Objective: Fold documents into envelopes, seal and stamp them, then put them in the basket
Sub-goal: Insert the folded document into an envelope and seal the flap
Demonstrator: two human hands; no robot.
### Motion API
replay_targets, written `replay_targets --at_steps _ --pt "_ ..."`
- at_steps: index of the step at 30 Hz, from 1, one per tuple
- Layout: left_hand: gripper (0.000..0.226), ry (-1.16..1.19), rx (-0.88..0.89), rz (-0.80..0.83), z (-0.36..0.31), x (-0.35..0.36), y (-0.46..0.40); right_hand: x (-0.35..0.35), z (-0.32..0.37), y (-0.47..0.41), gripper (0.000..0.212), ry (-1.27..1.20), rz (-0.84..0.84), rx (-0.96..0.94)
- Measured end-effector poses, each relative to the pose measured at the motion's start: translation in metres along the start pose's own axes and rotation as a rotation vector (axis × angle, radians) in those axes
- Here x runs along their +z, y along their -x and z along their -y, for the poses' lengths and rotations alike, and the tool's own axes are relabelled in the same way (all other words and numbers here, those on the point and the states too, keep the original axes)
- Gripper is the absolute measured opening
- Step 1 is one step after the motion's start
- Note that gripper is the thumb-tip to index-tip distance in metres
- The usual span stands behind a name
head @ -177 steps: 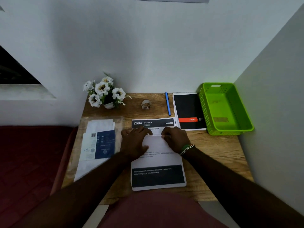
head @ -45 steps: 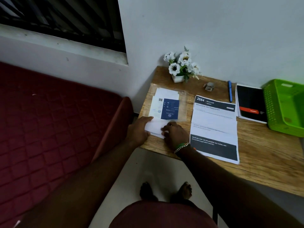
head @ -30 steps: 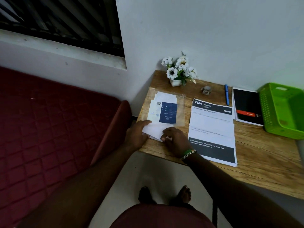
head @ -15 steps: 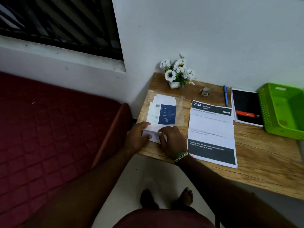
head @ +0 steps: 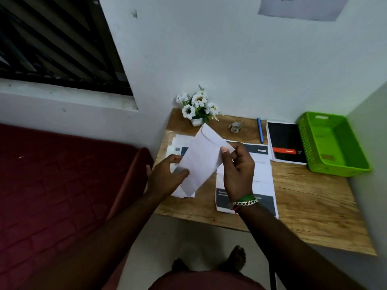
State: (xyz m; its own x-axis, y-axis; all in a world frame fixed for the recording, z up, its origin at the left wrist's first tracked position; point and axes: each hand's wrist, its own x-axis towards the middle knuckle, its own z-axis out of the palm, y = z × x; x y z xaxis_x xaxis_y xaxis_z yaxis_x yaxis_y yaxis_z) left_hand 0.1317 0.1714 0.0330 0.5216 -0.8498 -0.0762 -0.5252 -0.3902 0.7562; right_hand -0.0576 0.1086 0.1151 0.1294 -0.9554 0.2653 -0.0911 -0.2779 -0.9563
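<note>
Both hands lift a white envelope (head: 201,160) above the bench (head: 303,197): left hand (head: 165,177) pinches its seven-o'clock corner, right hand (head: 237,170) its two-o'clock edge. Best open the flap first.

Bare wood at lower right of the table (head: 310,208); basket (head: 333,145), notebook (head: 287,143) and pen (head: 259,130) crowd the upper right.

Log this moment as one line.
step: envelope picked up | left hand: holds lower end | right hand: pinches upper edge | document: unfolded on table | basket: no envelope
</note>
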Motion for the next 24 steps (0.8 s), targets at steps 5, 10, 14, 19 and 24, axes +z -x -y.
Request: replay_targets --at_steps 5,10,14,19,24 --pt "0.086 0.205 0.208 0.093 -0.086 0.025 -0.003 -0.041 -0.004 -0.041 0.017 -0.117 -0.113 0.139" --pt "0.118 -0.071 0.429 -0.03 -0.157 0.075 -0.014 -0.086 -0.048 -0.071 0.01 -0.21 -0.167 0.376" --pt "0.126 -0.378 0.381 0.091 -0.176 0.12 -0.027 -0.125 -0.076 -0.079 0.02 -0.115 -0.084 0.417" --pt "0.127 -0.655 0.482 0.24 -0.182 0.143 -0.033 -0.166 -0.098 -0.088 0.062 0.051 0.048 0.35" --pt "0.128 -0.708 0.523 0.29 -0.19 0.151 -0.023 -0.165 -0.102 -0.094 0.054 0.18 0.12 0.332"
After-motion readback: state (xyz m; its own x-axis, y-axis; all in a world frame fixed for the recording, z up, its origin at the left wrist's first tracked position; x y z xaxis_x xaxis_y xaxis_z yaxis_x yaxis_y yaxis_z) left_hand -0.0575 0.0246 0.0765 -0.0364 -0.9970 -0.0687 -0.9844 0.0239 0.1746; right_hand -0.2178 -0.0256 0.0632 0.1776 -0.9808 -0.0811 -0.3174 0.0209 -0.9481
